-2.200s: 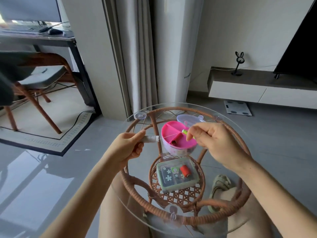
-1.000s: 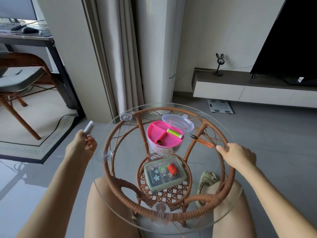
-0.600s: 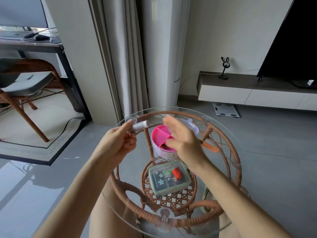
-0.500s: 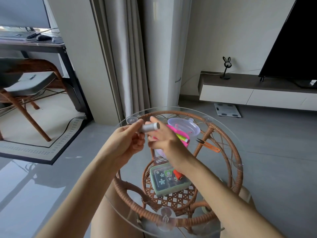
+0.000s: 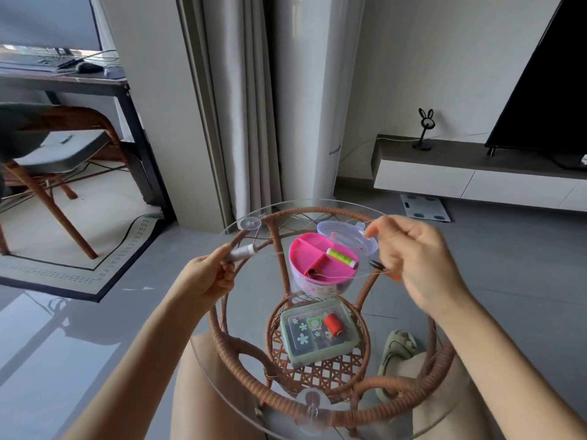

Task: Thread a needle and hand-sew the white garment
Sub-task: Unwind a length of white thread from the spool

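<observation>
At the left edge of the round glass-topped rattan table [image 5: 219, 331], the left hand [image 5: 206, 277] grips a small grey-white spool of thread [image 5: 243, 251], with thumb and fingers curled round its near end. The spool's long axis lies almost level, rising a little from left to right, and its free end points across the table toward the other hand. In the middle stands a round pink compartment box [image 5: 320, 265] with a lime-green spool [image 5: 341, 257] lying in one section and its clear plastic lid [image 5: 347, 238] just behind. Nearer the person sits a pale green rectangular sewing case [image 5: 317, 335] holding a red spool [image 5: 333, 323]. A fine pale thread [image 5: 362, 274] shows faintly over the pink box's near rim, though it is too thin to follow the whole way. To the right, the right hand [image 5: 416, 262] is raised, thumb and forefinger pinched together, apparently on the thread's end, the other fingers loosely curled. Small orange-handled snips [image 5: 379, 266] lie just below that hand, partly hidden by it. The step looks like drawing a length off the spool. The pinched end lies to the right of the spool, roughly along its axis, so a pull further right should unwind it. The right hand is much the nearer to the snips for the cut. No needle or white garment can be made out.
</observation>
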Demonstrator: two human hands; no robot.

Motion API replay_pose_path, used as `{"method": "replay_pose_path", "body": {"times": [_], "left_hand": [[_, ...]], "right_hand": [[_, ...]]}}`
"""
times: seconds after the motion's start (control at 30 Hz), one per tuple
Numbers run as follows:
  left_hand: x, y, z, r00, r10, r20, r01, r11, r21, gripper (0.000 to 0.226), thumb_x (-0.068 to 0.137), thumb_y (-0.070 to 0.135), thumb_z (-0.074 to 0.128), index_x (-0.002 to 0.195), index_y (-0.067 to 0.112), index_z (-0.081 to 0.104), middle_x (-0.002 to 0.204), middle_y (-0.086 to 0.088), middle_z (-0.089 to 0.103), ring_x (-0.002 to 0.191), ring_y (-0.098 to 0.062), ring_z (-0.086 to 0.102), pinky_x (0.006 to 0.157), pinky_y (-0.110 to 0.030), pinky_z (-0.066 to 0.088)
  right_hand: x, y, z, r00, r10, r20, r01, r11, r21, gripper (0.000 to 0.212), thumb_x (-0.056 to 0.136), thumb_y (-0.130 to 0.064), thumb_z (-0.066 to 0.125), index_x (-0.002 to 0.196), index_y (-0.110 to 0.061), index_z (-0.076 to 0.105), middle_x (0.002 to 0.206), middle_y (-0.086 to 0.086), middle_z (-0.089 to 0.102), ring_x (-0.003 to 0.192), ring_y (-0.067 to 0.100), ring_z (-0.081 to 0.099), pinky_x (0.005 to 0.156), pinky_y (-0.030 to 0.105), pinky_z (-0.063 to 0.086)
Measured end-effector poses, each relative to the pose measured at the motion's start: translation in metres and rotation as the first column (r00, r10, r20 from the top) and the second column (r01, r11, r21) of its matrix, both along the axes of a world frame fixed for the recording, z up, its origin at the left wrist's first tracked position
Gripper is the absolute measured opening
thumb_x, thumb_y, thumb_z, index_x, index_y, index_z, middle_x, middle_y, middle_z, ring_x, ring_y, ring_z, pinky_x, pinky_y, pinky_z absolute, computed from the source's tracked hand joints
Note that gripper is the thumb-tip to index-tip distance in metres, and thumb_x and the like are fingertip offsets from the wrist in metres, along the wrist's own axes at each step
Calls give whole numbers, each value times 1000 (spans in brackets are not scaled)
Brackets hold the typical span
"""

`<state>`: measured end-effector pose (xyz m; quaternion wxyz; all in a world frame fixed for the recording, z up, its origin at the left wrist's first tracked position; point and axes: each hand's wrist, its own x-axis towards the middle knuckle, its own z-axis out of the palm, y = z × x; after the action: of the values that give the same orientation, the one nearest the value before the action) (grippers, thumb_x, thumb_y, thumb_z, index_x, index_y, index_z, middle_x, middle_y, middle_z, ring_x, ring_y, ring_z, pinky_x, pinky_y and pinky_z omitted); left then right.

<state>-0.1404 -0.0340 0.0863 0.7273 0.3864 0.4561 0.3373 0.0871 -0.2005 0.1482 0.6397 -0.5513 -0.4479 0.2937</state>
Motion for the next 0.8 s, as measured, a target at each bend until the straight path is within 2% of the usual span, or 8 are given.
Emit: {"method": "replay_pose_path", "body": {"times": [0.1, 0.2, 0.27, 0.4, 0.5, 0.6, 0.67, 0.8], "left_hand": [[-8, 16, -25, 995, 101, 20, -99, 990, -100, 24, 98, 19, 47, 84, 1, 53, 50, -3, 42, 32, -6, 37, 32, -12, 29], [-12, 28, -43, 981, 192, 37, -182, 966, -185, 22, 99, 18, 46, 85, 2, 50, 58, -3, 37, 29, -4, 35, 30, -11, 25], [-17, 37, -53, 970, 242, 12, -233, 943, -237, 21, 97, 18, 46, 82, 5, 48, 57, -2, 36, 28, -4, 34, 30, -9, 24], [-28, 42, -59, 941, 338, -36, -334, 899, -283, 19, 95, 19, 48, 82, 6, 48, 61, 0, 38, 26, -3, 35, 29, -10, 25], [-24, 37, -53, 951, 295, -96, -307, 939, -153, 23, 95, 21, 52, 79, 4, 55, 63, -2, 45, 32, -4, 41, 34, -12, 33], [-8, 31, -41, 987, 146, -63, -144, 988, 48, 24, 95, 23, 55, 90, 1, 64, 66, -6, 51, 49, -8, 47, 44, -14, 41], [9, 28, -31, 998, 47, -31, -42, 987, 155, 22, 94, 20, 56, 98, 0, 65, 69, -8, 53, 56, -10, 48, 46, -14, 42], [44, 20, -16, 998, -64, 1, 62, 973, 223, 17, 93, 15, 56, 97, 1, 64, 74, -8, 56, 63, -12, 49, 49, -13, 44]], "right_hand": [[14, -5, 4, 993, -121, -4, 121, 992, 32, 31, 92, -28, 49, 71, -16, 68, 45, -10, 28, 46, 9, 20, 47, 26, 16], [23, -9, 9, 975, -218, -47, 222, 970, 99, 31, 99, -15, 44, 76, -9, 64, 46, -11, 29, 45, 7, 21, 45, 20, 19], [32, -9, 13, 955, -275, -112, 289, 946, 145, 29, 100, -14, 43, 79, -7, 62, 46, -13, 28, 43, 5, 21, 43, 17, 20], [41, -5, 8, 929, -364, -68, 369, 925, 87, 30, 101, -16, 43, 79, -7, 62, 44, -14, 27, 42, 4, 20, 42, 17, 20], [42, -6, 3, 933, -360, 7, 360, 933, 29, 30, 101, -17, 43, 81, -8, 64, 44, -12, 28, 43, 5, 23, 42, 16, 24], [43, -7, 8, 939, -340, 48, 340, 940, 15, 30, 100, -18, 44, 82, -10, 65, 44, -10, 30, 44, 6, 24, 43, 15, 26], [43, -6, 11, 941, -330, 73, 331, 944, 7, 29, 100, -19, 44, 82, -11, 66, 44, -11, 30, 43, 5, 25, 43, 15, 27], [43, -6, 13, 944, -318, 92, 320, 947, -6, 28, 100, -19, 44, 83, -12, 65, 44, -10, 31, 44, 6, 26, 44, 17, 27]]}}
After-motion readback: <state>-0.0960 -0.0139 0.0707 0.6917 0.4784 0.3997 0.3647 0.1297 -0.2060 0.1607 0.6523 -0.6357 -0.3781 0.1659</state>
